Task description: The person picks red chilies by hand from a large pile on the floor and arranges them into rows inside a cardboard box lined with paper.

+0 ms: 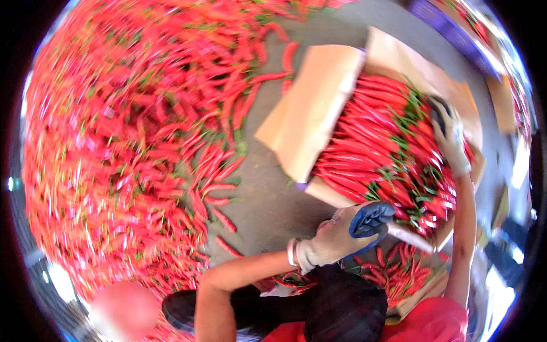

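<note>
An open cardboard box (310, 108) with raised flaps is filled with long red chili peppers (364, 131), many with green stems, laid in rows. At the box's right side, my right hand (449, 134) in a pale glove with dark fingertips rests on the peppers, fingers stretched out. My left hand (347, 232), in a pale glove with a blue coating, is just off the box's near edge. Its fingers are curled together; nothing shows in them, and motion blurs it a little.
A large heap of red chili peppers (119, 137) covers the left side of the grey floor (265, 199). More loose peppers (399, 273) lie between my legs and the box. Another box (450, 25) with peppers stands at the upper right.
</note>
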Demonstrator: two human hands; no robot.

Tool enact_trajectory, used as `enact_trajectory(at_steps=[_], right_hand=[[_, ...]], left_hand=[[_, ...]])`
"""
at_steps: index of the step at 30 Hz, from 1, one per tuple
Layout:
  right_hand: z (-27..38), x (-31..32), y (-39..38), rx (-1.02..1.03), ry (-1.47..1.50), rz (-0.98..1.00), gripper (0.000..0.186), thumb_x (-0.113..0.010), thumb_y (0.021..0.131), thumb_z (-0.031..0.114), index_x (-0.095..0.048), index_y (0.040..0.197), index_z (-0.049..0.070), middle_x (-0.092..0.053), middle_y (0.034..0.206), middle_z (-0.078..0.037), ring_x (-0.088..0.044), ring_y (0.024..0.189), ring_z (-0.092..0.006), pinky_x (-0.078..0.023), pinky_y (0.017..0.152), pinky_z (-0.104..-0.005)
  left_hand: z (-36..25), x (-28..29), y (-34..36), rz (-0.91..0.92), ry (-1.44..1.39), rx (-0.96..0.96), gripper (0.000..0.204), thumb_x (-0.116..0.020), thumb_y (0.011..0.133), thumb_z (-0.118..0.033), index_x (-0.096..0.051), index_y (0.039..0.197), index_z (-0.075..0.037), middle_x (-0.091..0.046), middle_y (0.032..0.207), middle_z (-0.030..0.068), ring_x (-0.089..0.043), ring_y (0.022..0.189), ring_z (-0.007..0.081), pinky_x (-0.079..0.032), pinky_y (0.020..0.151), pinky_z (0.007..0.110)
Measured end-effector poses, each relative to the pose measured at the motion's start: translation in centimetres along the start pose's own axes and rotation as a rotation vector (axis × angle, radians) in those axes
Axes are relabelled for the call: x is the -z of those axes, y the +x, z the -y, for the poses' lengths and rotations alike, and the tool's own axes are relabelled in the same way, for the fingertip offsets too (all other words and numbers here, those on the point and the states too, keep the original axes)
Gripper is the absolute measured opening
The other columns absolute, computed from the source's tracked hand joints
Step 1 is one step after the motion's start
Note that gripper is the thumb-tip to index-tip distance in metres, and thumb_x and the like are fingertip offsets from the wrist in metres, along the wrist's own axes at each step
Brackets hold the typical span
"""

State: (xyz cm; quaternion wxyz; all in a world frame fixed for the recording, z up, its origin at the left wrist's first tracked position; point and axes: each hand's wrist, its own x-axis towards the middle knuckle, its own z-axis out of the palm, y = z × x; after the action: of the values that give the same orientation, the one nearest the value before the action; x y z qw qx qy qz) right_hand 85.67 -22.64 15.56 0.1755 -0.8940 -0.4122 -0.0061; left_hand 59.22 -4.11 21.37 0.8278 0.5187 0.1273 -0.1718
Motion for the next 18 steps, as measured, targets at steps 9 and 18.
enact_trajectory(at_steps=[9,18], right_hand=[[3.2,1.3,2.2,-0.096,0.258,-0.171,0.032,-0.056,0.083,0.007,-0.053,0.114,-0.001,-0.059,0.108,-0.015,-0.057,0.099,-0.0245,-0.044,0.088,-0.0356],[33.2,-5.2,7.9,0.424,0.437,0.74,0.043,-0.06,0.078,0.019,-0.049,0.117,0.003,-0.056,0.107,-0.019,-0.055,0.099,-0.0332,-0.042,0.088,-0.0395]], left_hand=[[-3.0,13.9,-13.5,-0.179,1.156,0.102,0.036,-0.06,0.078,-0.022,-0.053,0.109,-0.005,-0.06,0.097,0.0163,-0.059,0.086,0.0308,-0.047,0.077,0.036],[1.2,25.4,-21.7,-0.63,0.812,0.061,0.045,-0.062,0.078,-0.026,-0.053,0.115,-0.003,-0.063,0.093,0.0122,-0.061,0.085,0.0205,-0.047,0.078,0.032]])
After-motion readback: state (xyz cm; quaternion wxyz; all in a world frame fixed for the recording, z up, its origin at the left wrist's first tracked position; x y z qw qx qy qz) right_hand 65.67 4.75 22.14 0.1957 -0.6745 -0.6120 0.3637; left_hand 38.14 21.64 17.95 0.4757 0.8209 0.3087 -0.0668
